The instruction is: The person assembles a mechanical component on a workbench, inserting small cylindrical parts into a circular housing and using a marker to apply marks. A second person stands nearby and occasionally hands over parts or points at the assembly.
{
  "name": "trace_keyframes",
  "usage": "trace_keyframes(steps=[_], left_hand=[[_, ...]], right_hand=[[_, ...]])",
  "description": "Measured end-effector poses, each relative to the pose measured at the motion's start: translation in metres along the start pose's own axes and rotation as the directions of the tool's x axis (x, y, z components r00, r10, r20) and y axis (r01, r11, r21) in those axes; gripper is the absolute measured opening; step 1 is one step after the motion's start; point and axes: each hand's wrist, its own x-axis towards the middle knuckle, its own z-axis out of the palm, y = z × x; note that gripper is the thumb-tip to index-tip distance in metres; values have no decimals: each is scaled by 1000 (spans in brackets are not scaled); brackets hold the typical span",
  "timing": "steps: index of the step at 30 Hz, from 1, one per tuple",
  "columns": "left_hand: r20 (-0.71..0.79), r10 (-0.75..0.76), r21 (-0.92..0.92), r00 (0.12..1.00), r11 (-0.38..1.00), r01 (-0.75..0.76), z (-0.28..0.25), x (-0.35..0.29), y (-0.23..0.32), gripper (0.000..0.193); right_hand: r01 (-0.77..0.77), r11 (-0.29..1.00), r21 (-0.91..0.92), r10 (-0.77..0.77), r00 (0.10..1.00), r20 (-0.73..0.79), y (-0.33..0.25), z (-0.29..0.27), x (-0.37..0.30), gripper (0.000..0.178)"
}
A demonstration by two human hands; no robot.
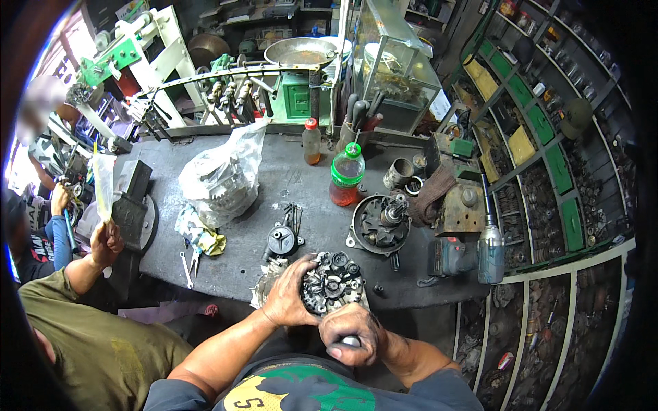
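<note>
At the bench's near edge an opened alternator body (334,288) stands with its inner parts facing up. My left hand (291,291) is wrapped around its left side and steadies it. My right hand (353,333) is closed in a fist at its near edge, around a hand tool (351,340) of which only the rounded pale handle end shows; its tip is hidden. Just beyond lies a round black cover (281,240), with several long bolts (294,217) beside it. To the right sits the other alternator half (381,226), a round housing with the rotor shaft upright.
A cordless impact wrench (458,257) lies at the right. Behind stand a green-capped bottle of red liquid (347,175) and a smaller bottle (311,144). A bagged part (223,178), a rag (199,229) and a wrench (186,270) are leftward. A co-worker's hand (106,243) holds a plastic bag.
</note>
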Motion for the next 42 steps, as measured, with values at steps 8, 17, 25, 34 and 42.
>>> trace_keyframes(steps=[8,17,25,34,42], left_hand=[[-202,-73,85,977,992,92,20,-18,27,135],[-6,-9,59,1000,998,9,-4,6,9,131],[-109,-11,77,994,997,20,8,-8,11,132],[-85,-74,136,994,987,85,13,-14,10,134],[297,14,128,955,990,-54,-42,37,21,131]], right_hand=[[89,931,-355,-330,625,-708,10,48,-17,26],[-101,934,342,-78,878,472,5,-32,27,31],[10,1000,11,-11,998,59,-2,-5,-1,30],[-65,816,-574,-302,799,-519,4,45,-10,16],[-617,632,-469,301,753,-585,-64,-9,-51,42]])
